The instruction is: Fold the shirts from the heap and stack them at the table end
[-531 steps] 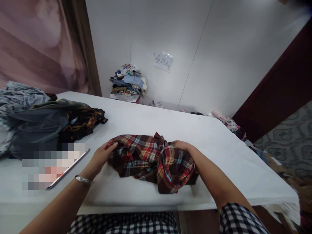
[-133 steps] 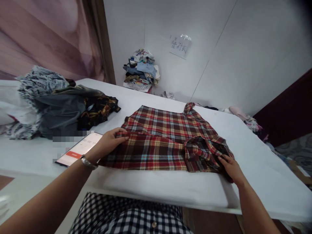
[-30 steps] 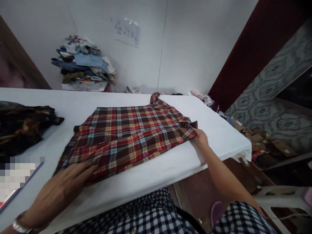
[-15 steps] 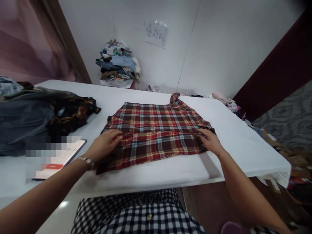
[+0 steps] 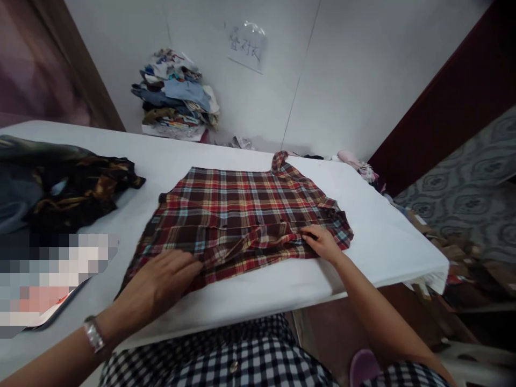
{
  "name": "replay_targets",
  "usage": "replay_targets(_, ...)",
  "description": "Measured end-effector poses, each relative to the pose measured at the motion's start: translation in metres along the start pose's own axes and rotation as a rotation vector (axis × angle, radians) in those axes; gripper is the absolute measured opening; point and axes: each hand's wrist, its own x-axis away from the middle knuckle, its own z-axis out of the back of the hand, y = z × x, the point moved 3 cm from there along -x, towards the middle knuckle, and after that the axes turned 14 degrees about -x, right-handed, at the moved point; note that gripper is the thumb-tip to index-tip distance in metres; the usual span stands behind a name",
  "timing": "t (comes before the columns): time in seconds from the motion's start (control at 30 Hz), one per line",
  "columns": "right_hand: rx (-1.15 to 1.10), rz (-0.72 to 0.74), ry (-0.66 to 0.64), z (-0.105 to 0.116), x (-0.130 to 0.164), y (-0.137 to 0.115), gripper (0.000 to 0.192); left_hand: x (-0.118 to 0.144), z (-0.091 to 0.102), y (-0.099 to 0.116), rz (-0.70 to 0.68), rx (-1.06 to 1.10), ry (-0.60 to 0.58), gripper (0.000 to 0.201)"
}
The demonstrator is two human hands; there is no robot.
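A red, brown and cream plaid shirt (image 5: 242, 193) lies spread on the white table, its collar toward the right. Its near side is bunched into loose creases between my hands. My left hand (image 5: 165, 274) rests palm down on the shirt's near left part, fingers stretched out; the thumb is hidden. On the near right part, my right hand (image 5: 322, 242) has its thumb and fingers closed on a crease of the plaid cloth.
Dark clothes (image 5: 76, 188) lie in a heap at the left, with a partly blurred-out tablet-like device (image 5: 60, 306) in front. A tall stack of folded clothes (image 5: 177, 97) stands at the back. Pink cloth (image 5: 355, 161) lies along the far right edge of the table (image 5: 387, 231).
The flat folded strip along the shirt's near side has become loosened and bunched. My left hand moved nearer and flattened; my right hand moved inward along the cloth. The view shifted right.
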Motion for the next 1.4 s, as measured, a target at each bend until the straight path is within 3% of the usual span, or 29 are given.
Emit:
replay_targets(0.13,-0.037,-0.114,0.017,0.005,0.010,0.002,0.037,0.011,0.000,0.017,-0.148,0.068,0.008,0.030)
replay_targets(0.4,-0.021,-0.231,-0.082,0.002,-0.007,0.005,0.046,0.017,-0.002,0.007,-0.154,0.087,0.065,0.030)
replay_targets(0.57,-0.014,-0.246,-0.098,0.000,-0.021,0.006,0.036,0.020,0.001,0.002,-0.049,0.152,0.060,0.029)
replay_targets(0.73,0.013,-0.209,-0.108,-0.001,-0.035,0.007,0.018,0.026,0.000,-0.003,-0.051,0.155,0.071,0.047)
replay_targets(0.83,-0.090,-0.177,-0.030,0.003,-0.037,0.006,0.018,0.029,-0.005,-0.008,-0.088,0.148,0.058,0.053)
replay_targets(0.93,-0.195,-0.198,-0.041,0.002,-0.035,0.003,0.023,0.028,-0.011,-0.016,-0.072,0.126,0.063,0.048)
replay_targets(1.07,-0.231,-0.223,-0.183,-0.013,-0.038,-0.006,0.040,0.016,-0.014,-0.026,0.026,0.080,0.037,0.029)
replay_targets(1.17,-0.227,-0.220,-0.273,-0.025,-0.048,-0.012,0.027,0.000,-0.013,-0.039,0.195,0.121,-0.081,0.033)
replay_targets(1.23,-0.218,-0.203,-0.209,-0.026,-0.058,-0.014,0.021,-0.013,-0.015,-0.052,0.337,0.170,-0.178,0.038)
replay_targets(1.3,-0.205,-0.155,-0.033,-0.021,-0.070,-0.015,0.021,-0.026,-0.021,-0.070,0.479,0.182,-0.275,0.041)
replay_targets(1.37,-0.174,-0.119,0.107,-0.018,-0.081,-0.014,0.020,-0.038,-0.033,-0.088,0.558,0.140,-0.385,0.044)
replay_targets(1.4,-0.147,-0.124,0.114,-0.019,-0.085,-0.012,0.020,-0.043,-0.040,-0.096,0.564,0.110,-0.435,0.045)
